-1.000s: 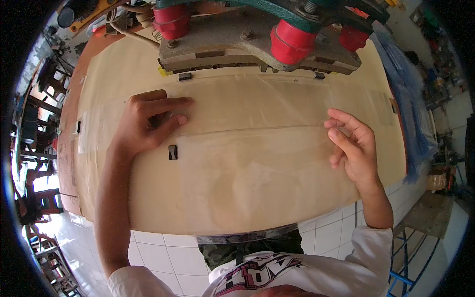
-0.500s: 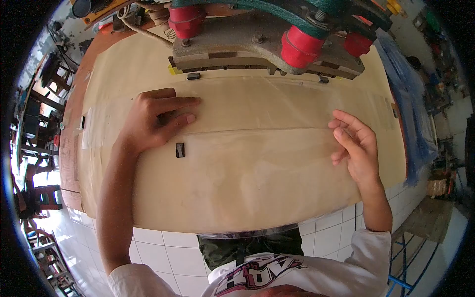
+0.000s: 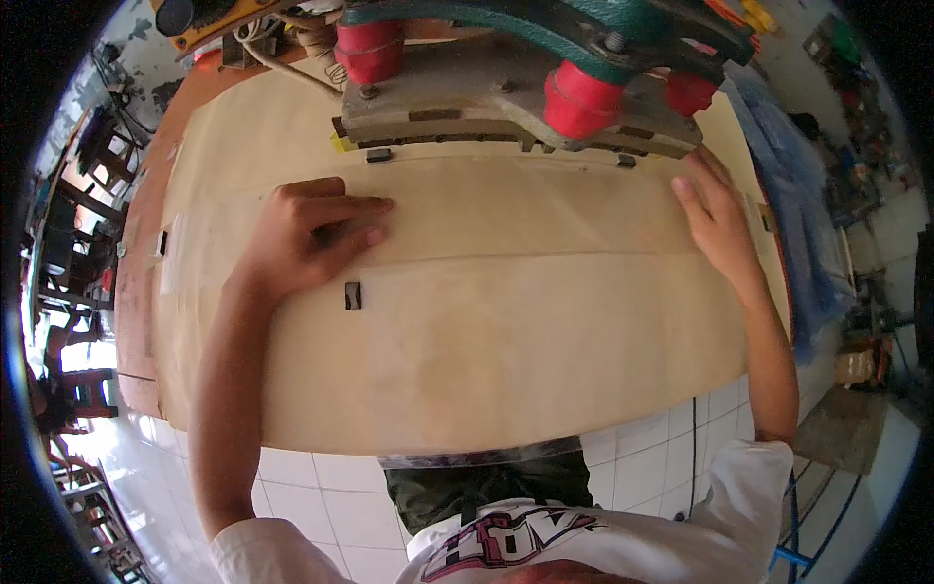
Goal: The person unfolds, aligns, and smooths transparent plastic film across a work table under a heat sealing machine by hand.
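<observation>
A sheet of clear plastic film (image 3: 506, 209) lies across the pale work surface (image 3: 467, 389), with a long edge or fold line running crosswise. My left hand (image 3: 302, 234) rests on the film at the left, index finger and thumb apart and the other fingers curled under; nothing shows in its grasp. Close below its thumb sits a small black block (image 3: 353, 296). Over at the right, my right hand (image 3: 718, 209) reaches toward the end of the heavy metal press head (image 3: 467, 102). Its fingers are stretched out, with the tips close to the head's corner and partly blurred.
Red cylindrical mounts (image 3: 584, 97) and a green frame (image 3: 486, 24) stand above the press head. Small dark blocks (image 3: 378, 155) lie along its front. Blue plastic sheeting (image 3: 803, 214) hangs at the right edge; a cable (image 3: 292, 68) runs at back left.
My right hand has moved away from me and slightly right, from above the film's fold line to the press head's right end, its fingers straightening. My left hand has stayed in place.
</observation>
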Tool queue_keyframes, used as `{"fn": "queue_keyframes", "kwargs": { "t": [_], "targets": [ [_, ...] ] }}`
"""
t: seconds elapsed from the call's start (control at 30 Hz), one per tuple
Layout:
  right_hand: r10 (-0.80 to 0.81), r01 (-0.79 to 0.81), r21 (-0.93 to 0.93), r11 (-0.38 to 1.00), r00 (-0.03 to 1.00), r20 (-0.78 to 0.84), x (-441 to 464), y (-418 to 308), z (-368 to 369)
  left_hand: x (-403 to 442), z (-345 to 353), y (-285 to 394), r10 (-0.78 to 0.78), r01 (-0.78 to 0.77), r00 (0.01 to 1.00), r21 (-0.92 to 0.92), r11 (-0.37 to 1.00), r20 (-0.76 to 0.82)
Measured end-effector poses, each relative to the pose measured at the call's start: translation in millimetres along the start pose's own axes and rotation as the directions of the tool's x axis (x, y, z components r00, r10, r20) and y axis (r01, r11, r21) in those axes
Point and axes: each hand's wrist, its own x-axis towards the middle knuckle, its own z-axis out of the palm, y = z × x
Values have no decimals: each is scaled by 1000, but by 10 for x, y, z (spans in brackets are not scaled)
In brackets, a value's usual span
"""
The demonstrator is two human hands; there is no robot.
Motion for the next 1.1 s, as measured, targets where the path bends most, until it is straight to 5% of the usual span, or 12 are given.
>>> {"fn": "queue_keyframes", "kwargs": {
  "t": [0.13, 1.1],
  "targets": [
    [29, 2, -117, 993, 964, 264, -46, 143, 299, 23, -19, 34, -10, 10, 1000, 22, 1000, 1],
    [66, -32, -125, 992, 959, 277, -64, 143, 263, 24, -4, 34, -33, 32, 999, 13, 999, 17]
  ]
}}
